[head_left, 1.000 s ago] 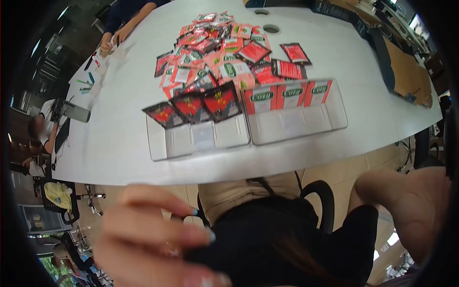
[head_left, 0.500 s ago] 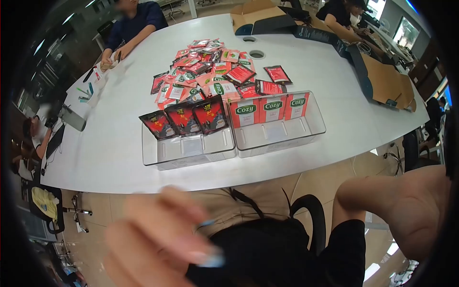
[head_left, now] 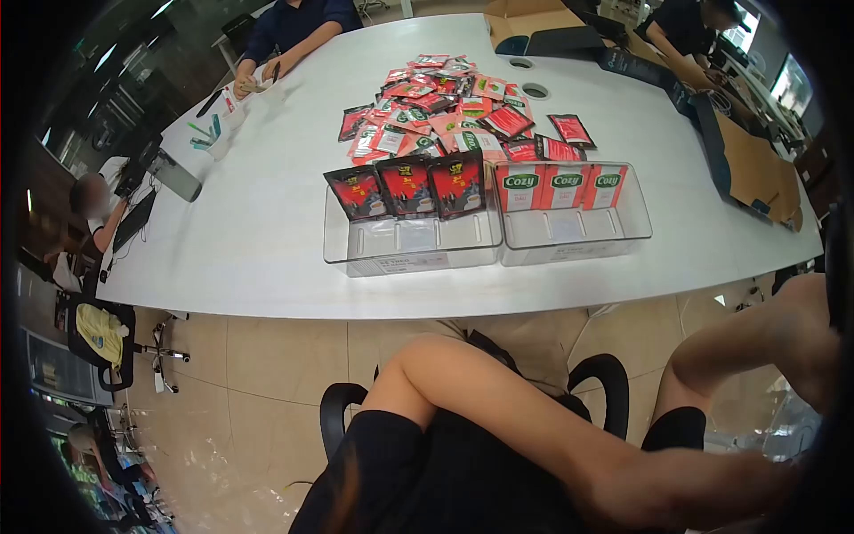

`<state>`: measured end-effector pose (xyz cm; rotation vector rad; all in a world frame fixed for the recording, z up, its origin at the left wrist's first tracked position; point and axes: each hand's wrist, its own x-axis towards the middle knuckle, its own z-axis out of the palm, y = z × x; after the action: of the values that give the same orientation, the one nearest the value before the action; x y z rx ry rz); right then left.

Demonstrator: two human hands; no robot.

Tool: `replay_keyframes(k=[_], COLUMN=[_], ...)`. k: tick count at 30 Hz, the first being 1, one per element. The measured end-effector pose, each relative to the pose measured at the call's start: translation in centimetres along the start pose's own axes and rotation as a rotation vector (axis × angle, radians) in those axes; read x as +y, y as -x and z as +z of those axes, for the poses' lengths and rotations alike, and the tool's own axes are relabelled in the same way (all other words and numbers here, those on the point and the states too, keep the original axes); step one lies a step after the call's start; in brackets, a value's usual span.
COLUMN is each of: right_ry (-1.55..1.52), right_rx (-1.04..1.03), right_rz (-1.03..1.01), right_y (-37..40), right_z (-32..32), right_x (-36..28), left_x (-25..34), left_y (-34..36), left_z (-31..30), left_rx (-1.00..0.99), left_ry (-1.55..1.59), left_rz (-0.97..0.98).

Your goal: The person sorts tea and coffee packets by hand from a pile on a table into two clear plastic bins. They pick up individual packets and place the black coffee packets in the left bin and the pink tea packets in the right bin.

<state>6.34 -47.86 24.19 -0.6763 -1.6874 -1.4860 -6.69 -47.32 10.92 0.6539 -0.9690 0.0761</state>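
Note:
My left forearm crosses in front of my body to the lower right, where my left hand (head_left: 729,488) is dim and its fingers cannot be made out. At the right edge my right hand (head_left: 803,343) is raised close to the camera, its fingers hidden. Neither hand touches the table things. Two clear bins stand side by side: the left bin (head_left: 422,260) has three upright black-and-red sachets (head_left: 411,189), the right bin (head_left: 578,252) three upright Cozy sachets (head_left: 566,189). Behind them lies a loose pile of mixed sachets (head_left: 418,116).
The white table (head_left: 240,258) has a grey bottle (head_left: 173,175) and pens in a cup (head_left: 212,141) at left. Open cardboard boxes (head_left: 747,160) line the right side. A person's hands (head_left: 258,80) are at the far left edge; another person sits at the far right.
My left hand has moved from the lower middle to the lower right, across my body. The view has shifted, so the table and bins appear further right and slightly higher.

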Motion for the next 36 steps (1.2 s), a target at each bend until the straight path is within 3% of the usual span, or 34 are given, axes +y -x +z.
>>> replay_keyframes(k=[5,8,10,12,13,14,16,18,22,29,35,36], right_ry=[0.095,0.065,-0.077,-0.058,-0.043,-0.015,0.035,0.032,0.022,0.057,-0.097,-0.065], right_rx=[-0.231,-0.477,-0.591,-0.788,-0.859,-0.904,-0.892,-0.843,-0.786,-0.744,-0.654,-0.68], right_rz=[0.342,0.594,0.826,0.904,0.917,0.937,0.936,0.995,1.091,1.202,1.346,1.292], right_y=[3.2,5.5,8.2,11.7,13.5,14.8,16.9,18.1,19.3,19.5,18.9,18.7], right_z=[0.3,1.3,2.7,4.0,4.5,5.0,5.5,5.7,4.7,2.7,2.0,2.2], right_x=[0.9,-0.3,-2.1,-3.9,-4.7,-5.2,-6.0,-6.5,-6.5,-5.0,-3.2,-2.6], left_x=[1.0,7.3,8.9,12.8,15.6,16.8,20.2,22.0,22.1,20.4,19.4,19.6], left_y=[0.4,-0.7,0.0,1.6,3.3,5.6,9.6,12.5,15.4,15.3,15.2,15.1], left_z=[1.5,-3.4,-8.9,-10.4,-10.1,-11.1,-12.2,-13.7,-15.3,-16.0,-16.3,-16.3], left_rx=[-0.103,-0.409,-0.597,-0.434,-0.145,0.007,0.406,0.811,1.034,0.913,0.955,0.978], left_ry=[0.424,0.691,0.343,-0.39,-0.926,-1.386,-2.089,-2.278,-2.105,-2.122,-2.01,-1.973], left_rz=[-0.113,-0.506,-0.389,-0.271,-0.194,-0.171,-0.31,-0.356,-0.318,-0.312,-0.269,-0.255])
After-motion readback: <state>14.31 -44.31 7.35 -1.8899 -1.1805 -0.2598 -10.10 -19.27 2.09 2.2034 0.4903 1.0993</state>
